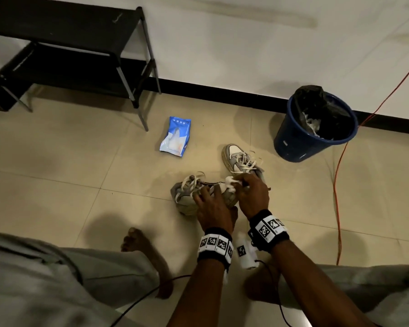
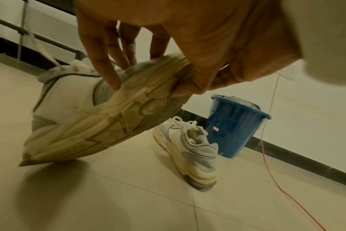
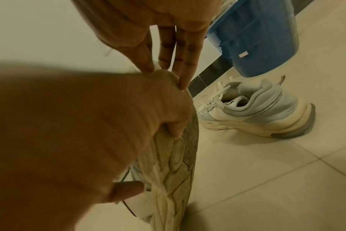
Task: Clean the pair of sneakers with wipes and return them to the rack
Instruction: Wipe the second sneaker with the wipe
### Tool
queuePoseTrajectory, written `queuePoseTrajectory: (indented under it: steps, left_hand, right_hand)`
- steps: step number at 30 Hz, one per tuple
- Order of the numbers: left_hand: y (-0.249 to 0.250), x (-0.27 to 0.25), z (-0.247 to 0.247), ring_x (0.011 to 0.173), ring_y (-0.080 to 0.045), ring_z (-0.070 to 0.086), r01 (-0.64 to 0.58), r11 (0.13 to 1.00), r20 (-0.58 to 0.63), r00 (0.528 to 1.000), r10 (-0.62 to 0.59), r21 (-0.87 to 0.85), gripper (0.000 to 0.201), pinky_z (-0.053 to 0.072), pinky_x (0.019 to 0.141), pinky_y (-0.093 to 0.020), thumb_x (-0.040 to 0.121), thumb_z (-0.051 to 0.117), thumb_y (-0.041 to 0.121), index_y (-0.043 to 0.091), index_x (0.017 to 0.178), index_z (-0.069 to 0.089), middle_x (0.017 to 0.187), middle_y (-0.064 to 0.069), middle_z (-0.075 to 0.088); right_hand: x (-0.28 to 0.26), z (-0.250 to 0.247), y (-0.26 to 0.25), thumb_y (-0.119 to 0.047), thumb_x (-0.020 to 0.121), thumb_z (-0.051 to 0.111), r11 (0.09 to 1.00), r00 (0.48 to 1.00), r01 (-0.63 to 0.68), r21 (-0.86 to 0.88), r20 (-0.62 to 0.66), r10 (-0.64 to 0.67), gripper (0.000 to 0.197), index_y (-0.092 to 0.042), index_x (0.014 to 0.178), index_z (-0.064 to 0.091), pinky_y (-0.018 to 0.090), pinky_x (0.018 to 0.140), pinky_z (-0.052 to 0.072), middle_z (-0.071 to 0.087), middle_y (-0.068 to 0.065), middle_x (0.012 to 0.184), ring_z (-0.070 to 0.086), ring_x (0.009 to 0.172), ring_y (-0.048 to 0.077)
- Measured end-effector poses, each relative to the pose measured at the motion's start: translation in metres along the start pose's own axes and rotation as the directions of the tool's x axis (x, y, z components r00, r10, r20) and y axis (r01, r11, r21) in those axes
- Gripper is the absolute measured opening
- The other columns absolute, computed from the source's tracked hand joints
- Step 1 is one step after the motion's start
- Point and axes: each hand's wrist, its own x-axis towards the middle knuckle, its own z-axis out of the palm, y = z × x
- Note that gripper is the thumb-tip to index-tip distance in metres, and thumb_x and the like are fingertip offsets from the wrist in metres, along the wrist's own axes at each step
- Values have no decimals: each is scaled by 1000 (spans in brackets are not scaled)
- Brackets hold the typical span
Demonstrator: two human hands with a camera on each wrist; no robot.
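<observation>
A person seated on a tiled floor (image 1: 57, 161) works on 1 sneaker of a pair. No brand name can be read on either shoe; the blue wipes pack (image 1: 175, 137) carries print too small to make out, and the blue bin (image 1: 314, 128) bears a small label, also unreadable. The wristbands show b&w square marker codes.

The left hand (image 1: 210, 206) grips the held sneaker (image 1: 194, 197) at its forefoot, fingers (image 2: 110, 73) curled over the upper, thumb on the sole; shoe tilted on its side, heel touching the floor, sole facing the person. The right hand (image 1: 252, 194) pinches a white wipe (image 1: 230, 181) vs. the toe end of that shoe, right beside the left hand.

The 2nd sneaker (image 1: 242, 160) stands upright on the floor just beyond the right hand, between it and the bin, laces loose. Pack lies flat, well apart to the left, near the black shoe rack (image 1: 80, 43) by the wall. An orange cable (image 1: 338, 185) runs past the bin.
</observation>
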Motion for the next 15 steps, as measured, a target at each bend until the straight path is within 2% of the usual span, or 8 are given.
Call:
queuePoseTrajectory:
  steps: [2,3,5,7,10,11,14,15]
  left_hand:
    - [-11,5,-1,119,-34,45,-46,999,7,999,46,-27,71,50,83,-42,59,82,40,28,125,58,128,-2,54]
    - [-16,8,-1,118,-35,46,-66,997,5,998,66,-42,68,50,83,-42,60,82,40,27,123,60,125,-1,58]
    - [-20,13,-4,118,-34,46,-69,995,-14,998,68,-77,58,52,83,-42,66,79,41,27,120,63,123,2,61]
    - [-22,17,-6,120,-31,44,-76,994,9,997,77,-76,53,53,83,-42,70,74,45,28,119,64,123,4,61]
    - [-23,17,-8,123,-30,42,-121,993,67,990,122,-18,64,52,85,-40,61,80,45,32,121,63,125,6,60]
    - [-25,15,-9,123,-29,41,-120,993,62,991,121,-23,63,52,85,-39,60,79,45,32,120,63,124,6,60]
    - [-29,13,-10,121,-28,42,-134,989,34,990,136,-56,51,52,87,-40,67,74,43,31,116,64,122,6,61]
    - [-29,15,-11,122,-28,42,-140,989,55,988,143,-54,54,52,88,-40,66,75,44,32,118,64,123,7,60]
  right_hand:
    - [2,-4,-3,-16,82,67,996,996,56,-69,67,-52,11,-20,91,71,28,76,46,66,-4,93,52,88,8]
    - [2,-7,-6,-19,82,67,984,986,130,-123,122,-115,10,-22,90,71,30,75,46,66,-4,91,53,86,11]
    - [-3,-11,-14,-30,82,63,915,923,335,-227,276,-269,12,-26,91,70,37,73,47,65,-4,88,56,87,18]
    - [-1,-13,-14,-36,80,61,846,863,449,-289,385,-326,18,-27,93,69,41,71,47,61,-3,90,55,89,21]
    - [17,-15,-6,-40,83,58,884,918,351,-309,299,-260,21,-25,93,69,37,71,46,60,0,88,57,86,23]
    - [16,-13,-4,-40,84,57,893,918,345,-291,304,-255,22,-25,94,69,36,71,47,60,0,88,58,84,23]
    - [-9,-8,-15,-28,82,64,842,838,480,-245,412,-358,16,-23,96,70,36,63,50,61,0,91,58,80,21]
    - [-10,-10,-13,-23,80,67,838,839,489,-243,394,-375,16,-22,95,71,33,62,49,63,1,92,59,80,21]
